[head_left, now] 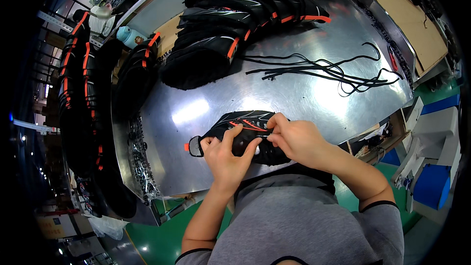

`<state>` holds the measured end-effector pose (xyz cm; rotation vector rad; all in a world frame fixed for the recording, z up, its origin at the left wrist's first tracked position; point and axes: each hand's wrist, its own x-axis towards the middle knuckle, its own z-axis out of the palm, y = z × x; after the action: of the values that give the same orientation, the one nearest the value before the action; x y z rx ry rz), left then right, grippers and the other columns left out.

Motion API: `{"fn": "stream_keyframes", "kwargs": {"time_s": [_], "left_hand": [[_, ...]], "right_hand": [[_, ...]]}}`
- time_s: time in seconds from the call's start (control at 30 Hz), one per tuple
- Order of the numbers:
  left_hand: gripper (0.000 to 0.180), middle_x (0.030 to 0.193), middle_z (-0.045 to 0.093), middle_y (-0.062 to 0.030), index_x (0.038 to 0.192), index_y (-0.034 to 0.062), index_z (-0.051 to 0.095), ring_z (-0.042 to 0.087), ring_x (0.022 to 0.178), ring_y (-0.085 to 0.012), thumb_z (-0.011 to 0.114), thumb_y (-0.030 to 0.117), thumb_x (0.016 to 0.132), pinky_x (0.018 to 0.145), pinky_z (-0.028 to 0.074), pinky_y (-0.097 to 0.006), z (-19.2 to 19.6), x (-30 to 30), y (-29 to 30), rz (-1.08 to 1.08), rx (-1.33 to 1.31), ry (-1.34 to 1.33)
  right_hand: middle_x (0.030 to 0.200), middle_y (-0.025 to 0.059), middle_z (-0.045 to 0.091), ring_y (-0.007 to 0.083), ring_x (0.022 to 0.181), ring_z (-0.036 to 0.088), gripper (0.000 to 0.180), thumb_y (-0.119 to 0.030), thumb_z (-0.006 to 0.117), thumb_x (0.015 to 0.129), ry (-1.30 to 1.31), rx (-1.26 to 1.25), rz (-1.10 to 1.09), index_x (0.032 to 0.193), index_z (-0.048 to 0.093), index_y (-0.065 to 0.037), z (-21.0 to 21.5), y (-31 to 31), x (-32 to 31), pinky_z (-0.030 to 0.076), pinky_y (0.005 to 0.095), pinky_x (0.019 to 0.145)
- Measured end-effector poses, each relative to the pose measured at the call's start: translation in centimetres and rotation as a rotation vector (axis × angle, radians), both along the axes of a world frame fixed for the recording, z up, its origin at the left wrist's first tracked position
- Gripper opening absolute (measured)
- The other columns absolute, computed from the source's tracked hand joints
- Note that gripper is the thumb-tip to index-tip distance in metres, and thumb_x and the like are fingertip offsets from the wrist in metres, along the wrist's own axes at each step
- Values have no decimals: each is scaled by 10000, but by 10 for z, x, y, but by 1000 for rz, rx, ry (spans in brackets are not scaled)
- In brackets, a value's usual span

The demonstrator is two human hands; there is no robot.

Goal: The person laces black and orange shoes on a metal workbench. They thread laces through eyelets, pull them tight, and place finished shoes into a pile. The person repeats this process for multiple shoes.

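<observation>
A black shoe upper with orange and grey markings lies on its side near the table's front edge, its grey-lined heel opening and orange tab toward the left. Over its near side, my left hand grips the upper, with forefinger bent on top and thumb reaching to the right. My right hand is closed in a pinch at the upper's right half, close to my left thumb. A small pale tip, seemingly of a shoelace, shows between the two hands; most of it is hidden by my fingers.
Several loose black shoelaces lie on the metal tabletop at the right. A row of black uppers is stacked at the back. More stacked uppers stand left. A light blue bottle is behind; a blue-seated chair is at right.
</observation>
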<state>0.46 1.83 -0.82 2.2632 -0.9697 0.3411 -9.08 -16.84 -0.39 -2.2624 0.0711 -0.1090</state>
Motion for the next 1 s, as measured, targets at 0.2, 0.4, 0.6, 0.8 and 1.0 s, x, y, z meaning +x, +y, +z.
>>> {"fn": "stream_keyframes", "kwargs": {"time_s": [0.2,0.4,0.6,0.8,1.0], "left_hand": [[322,699,628,-44,1055,96,727,512,615,-214,841,145,758,719,370,-352,-1,-5,1,-20,-39,87],[255,888,694,-88,1093,69,717,600,799,-225,742,54,840,808,459,-342,-10,-2,2,60,-41,244],[316,1057,707,-84,1219,3,637,659,956,-123,712,48,915,857,526,-249,-7,29,3,60,-270,832],[597,1024,725,-106,1322,67,575,694,909,-188,815,71,775,849,547,-305,2,21,-21,125,36,555],[682,911,656,-43,1396,89,490,615,765,-105,769,-20,783,716,523,-254,1,27,-28,108,15,726]], "right_hand": [[727,197,680,341,677,719,451,-32,735,742,93,-330,165,1081,489,134,22,9,29,563,400,576],[759,187,691,326,715,731,436,-39,735,729,-78,-436,142,1062,500,118,-2,33,46,568,379,586],[846,166,726,344,808,720,219,-161,656,907,55,-145,-156,1071,606,-24,23,-28,23,548,451,714],[752,92,690,253,631,680,118,-104,692,895,-473,107,-477,1010,678,-83,-64,-2,18,513,338,576],[753,69,684,224,622,678,99,-94,692,894,-517,97,-497,991,672,-87,-64,-2,19,504,320,560]]}}
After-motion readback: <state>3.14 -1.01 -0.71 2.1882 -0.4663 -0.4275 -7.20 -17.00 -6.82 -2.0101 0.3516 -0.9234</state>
